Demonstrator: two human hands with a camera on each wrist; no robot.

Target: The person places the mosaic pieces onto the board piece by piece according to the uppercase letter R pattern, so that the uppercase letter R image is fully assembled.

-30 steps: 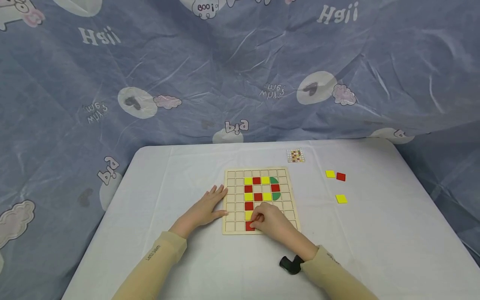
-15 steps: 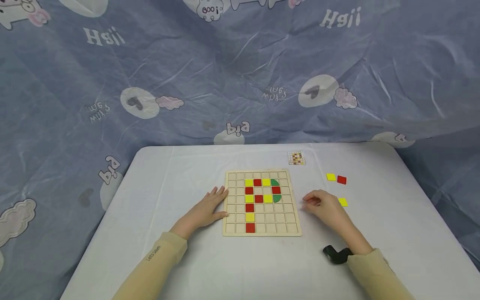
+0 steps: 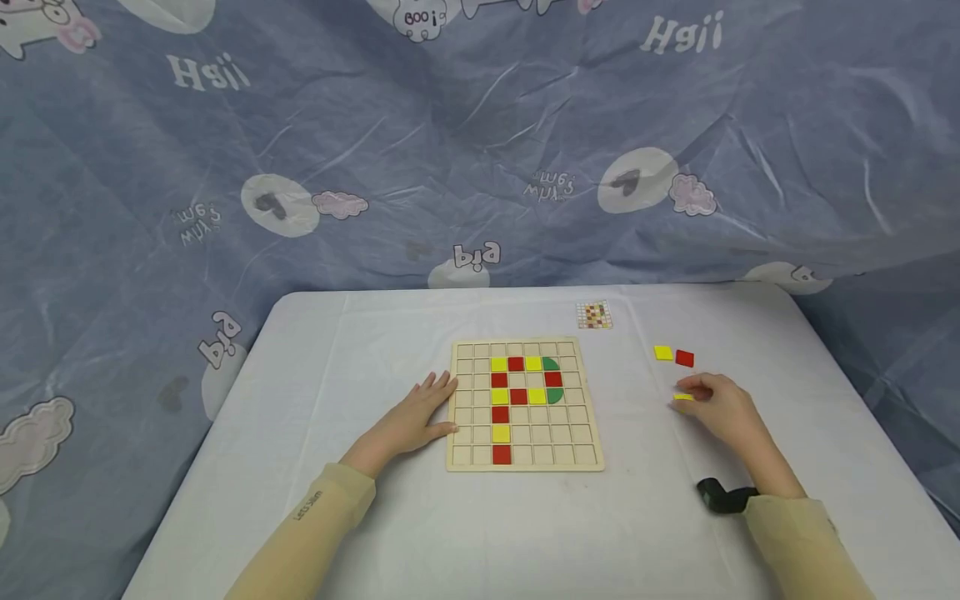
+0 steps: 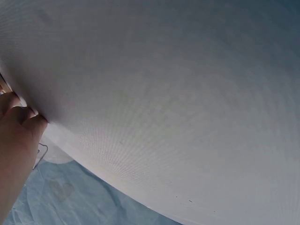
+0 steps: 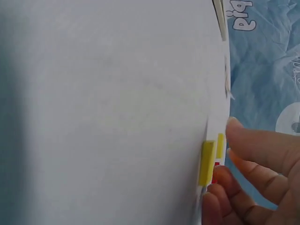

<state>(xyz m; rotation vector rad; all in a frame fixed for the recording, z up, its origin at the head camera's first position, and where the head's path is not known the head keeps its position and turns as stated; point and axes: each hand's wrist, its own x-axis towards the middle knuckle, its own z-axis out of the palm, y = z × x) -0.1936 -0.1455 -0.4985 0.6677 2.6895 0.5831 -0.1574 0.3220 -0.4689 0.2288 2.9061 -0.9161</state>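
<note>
In the head view, my left hand (image 3: 408,421) lies with spread fingers at the left edge of a wooden grid board (image 3: 468,458). Red, yellow and green tiles on it form a P-like shape, with a red tile (image 3: 502,454) at the bottom. My right hand (image 3: 723,408) is right of the board, thumb and fingers parted around a yellow tile (image 3: 683,397). The right wrist view shows that yellow tile (image 5: 206,163) beside the fingertips, the thumb (image 5: 241,133) apart from it. Whether any finger touches it is unclear. The left wrist view catches the left hand (image 4: 18,136) at its edge.
Beyond the right hand lie another yellow tile (image 3: 663,353) and a red tile (image 3: 685,358). A small pattern card (image 3: 594,315) sits behind the board. A black device (image 3: 723,497) is at the right wrist. A patterned cloth (image 3: 450,150) hangs behind the white table (image 3: 360,333).
My right hand has left the red tile at the board's bottom and moved right to the loose yellow tile. The left hand has stayed at the board's edge.
</note>
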